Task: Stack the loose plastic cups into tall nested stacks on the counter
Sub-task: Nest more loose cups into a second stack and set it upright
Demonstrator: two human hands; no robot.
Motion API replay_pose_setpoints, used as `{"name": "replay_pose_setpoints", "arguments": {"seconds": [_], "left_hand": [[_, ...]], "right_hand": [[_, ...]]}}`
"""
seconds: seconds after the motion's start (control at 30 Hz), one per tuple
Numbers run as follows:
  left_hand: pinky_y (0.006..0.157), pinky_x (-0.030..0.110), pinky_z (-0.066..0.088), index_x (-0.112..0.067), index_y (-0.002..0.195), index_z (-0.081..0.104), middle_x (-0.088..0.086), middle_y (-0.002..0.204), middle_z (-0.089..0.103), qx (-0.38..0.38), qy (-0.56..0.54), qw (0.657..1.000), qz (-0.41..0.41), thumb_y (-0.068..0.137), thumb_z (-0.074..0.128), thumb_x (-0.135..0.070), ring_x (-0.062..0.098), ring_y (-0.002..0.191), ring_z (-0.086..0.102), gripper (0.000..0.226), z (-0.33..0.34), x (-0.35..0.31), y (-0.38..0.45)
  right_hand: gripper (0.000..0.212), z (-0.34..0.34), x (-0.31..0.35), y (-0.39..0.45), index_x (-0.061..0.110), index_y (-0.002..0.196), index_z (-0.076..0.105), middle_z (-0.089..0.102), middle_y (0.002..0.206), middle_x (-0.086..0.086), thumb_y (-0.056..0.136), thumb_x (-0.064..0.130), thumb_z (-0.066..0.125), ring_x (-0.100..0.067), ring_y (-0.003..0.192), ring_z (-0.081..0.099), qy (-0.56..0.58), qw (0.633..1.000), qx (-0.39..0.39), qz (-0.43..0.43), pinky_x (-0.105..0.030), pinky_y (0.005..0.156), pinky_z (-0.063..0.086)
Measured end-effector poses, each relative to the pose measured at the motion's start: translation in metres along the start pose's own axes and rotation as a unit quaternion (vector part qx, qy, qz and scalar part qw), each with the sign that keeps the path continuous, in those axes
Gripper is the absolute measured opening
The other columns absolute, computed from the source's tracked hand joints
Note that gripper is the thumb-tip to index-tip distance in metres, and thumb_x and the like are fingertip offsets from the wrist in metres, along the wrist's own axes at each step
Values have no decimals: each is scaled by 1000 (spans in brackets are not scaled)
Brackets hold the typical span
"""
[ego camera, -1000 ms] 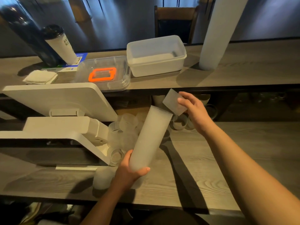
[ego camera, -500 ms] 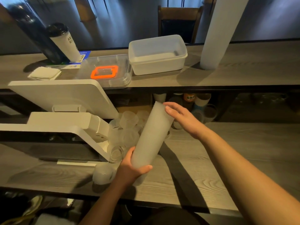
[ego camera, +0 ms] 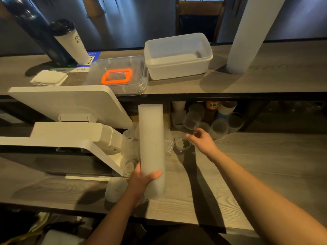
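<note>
Your stack of cups [ego camera: 151, 147] stood at the centre of the frame, its long axis nearly upright, its top toward the shelf. Your left hand [ego camera: 141, 181] gripped its lower end, thumb across the front. Your right hand [ego camera: 203, 141], fingers loosely spread and holding nothing, hovered just right of the stack, over a loose cup [ego camera: 182, 145] on the counter [ego camera: 247, 165].

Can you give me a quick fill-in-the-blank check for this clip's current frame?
1. The tall nested cup stack is gripped near its bottom by the ____ hand.
2. The right hand holds ____.
3. The handle on the clear lid is coloured ____.

Missing words: left; nothing; orange
</note>
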State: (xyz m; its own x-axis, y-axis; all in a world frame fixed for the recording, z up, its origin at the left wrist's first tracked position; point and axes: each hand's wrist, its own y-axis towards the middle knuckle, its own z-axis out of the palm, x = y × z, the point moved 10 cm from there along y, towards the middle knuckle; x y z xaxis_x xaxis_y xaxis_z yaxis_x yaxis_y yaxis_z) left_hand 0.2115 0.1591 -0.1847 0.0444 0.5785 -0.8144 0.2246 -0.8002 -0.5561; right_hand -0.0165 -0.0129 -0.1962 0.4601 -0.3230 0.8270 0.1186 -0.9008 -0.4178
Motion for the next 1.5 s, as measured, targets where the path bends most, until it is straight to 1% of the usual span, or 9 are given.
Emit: {"name": "replay_pose_setpoints", "arguments": {"seconds": [0.23, 0.43, 0.67, 0.83, 1.03, 1.17, 1.27, 1.37, 1.5], "left_hand": [[91, 50, 55, -25, 133, 43, 3, 123, 59, 6, -10, 1000, -24, 39, 84, -52, 25, 111, 60, 106, -3, 4, 9], [96, 53, 53, -31, 135, 39, -1, 127, 57, 17, 8, 999, -40, 41, 84, -57, 22, 115, 58, 108, -7, 8, 16], [95, 52, 54, -29, 131, 41, -1, 124, 60, 13, -9, 998, -56, 40, 86, -54, 22, 113, 60, 105, -14, 9, 21], [96, 53, 53, -27, 132, 41, -1, 125, 60, 4, -9, 999, -48, 39, 87, -54, 23, 114, 60, 107, -16, 7, 20], [90, 47, 55, -29, 136, 41, -1, 124, 59, 3, 7, 1000, -16, 41, 85, -55, 20, 112, 59, 108, -12, -2, 14], [89, 48, 57, -28, 136, 44, 2, 125, 62, 8, 13, 1000, -7, 43, 88, -52, 22, 112, 62, 105, -6, -3, 10], [92, 52, 56, -27, 135, 46, 3, 125, 63, 13, 30, 999, 5, 42, 89, -49, 23, 112, 63, 105, -1, -4, 10], [87, 43, 58, -28, 131, 46, 2, 123, 61, 18, 55, 998, 16, 39, 87, -49, 21, 109, 62, 102, 6, -7, 10], [82, 35, 56, -33, 133, 42, -2, 123, 57, 21, 115, 993, 21, 39, 86, -52, 16, 107, 59, 105, 12, -9, 8]], "right_hand": [[100, 30, -36, 30, 15, 157, 25, 29, 162, -10, 78, 33, 84, -29, 149, 28, -201, 979, 17, -2, -44, 118, 34], [113, 42, -44, 51, 23, 159, 17, 18, 165, -8, 72, 25, 89, -31, 152, 17, -218, 975, 31, 21, -48, 121, 27], [92, 49, -36, 57, 26, 151, 33, 31, 156, -7, 76, 28, 86, -32, 145, 28, -262, 964, 47, -6, -46, 116, 33], [81, 46, -40, 46, 19, 143, 41, 48, 142, -7, 76, 22, 86, -26, 128, 51, -170, 985, 12, 13, -38, 101, 51], [72, 22, -38, 21, 18, 145, 41, 50, 143, -5, 85, 25, 78, -24, 130, 51, -41, 999, -35, -7, -36, 100, 52], [58, -6, -21, 2, 20, 139, 47, 49, 131, 1, 89, 34, 73, -16, 117, 50, 44, 997, -51, -37, -16, 75, 45], [51, -30, -15, -10, 19, 137, 53, 54, 132, -1, 91, 34, 70, -21, 120, 52, 164, 984, -57, -35, -25, 87, 47], [60, -44, -4, -19, 22, 139, 53, 57, 130, 0, 85, 44, 72, -23, 123, 53, 227, 973, -37, -33, -44, 108, 44], [75, -56, 29, -35, 31, 134, 55, 56, 134, -1, 67, 60, 72, -23, 126, 52, 264, 962, -4, -62, -51, 112, 40]]}}
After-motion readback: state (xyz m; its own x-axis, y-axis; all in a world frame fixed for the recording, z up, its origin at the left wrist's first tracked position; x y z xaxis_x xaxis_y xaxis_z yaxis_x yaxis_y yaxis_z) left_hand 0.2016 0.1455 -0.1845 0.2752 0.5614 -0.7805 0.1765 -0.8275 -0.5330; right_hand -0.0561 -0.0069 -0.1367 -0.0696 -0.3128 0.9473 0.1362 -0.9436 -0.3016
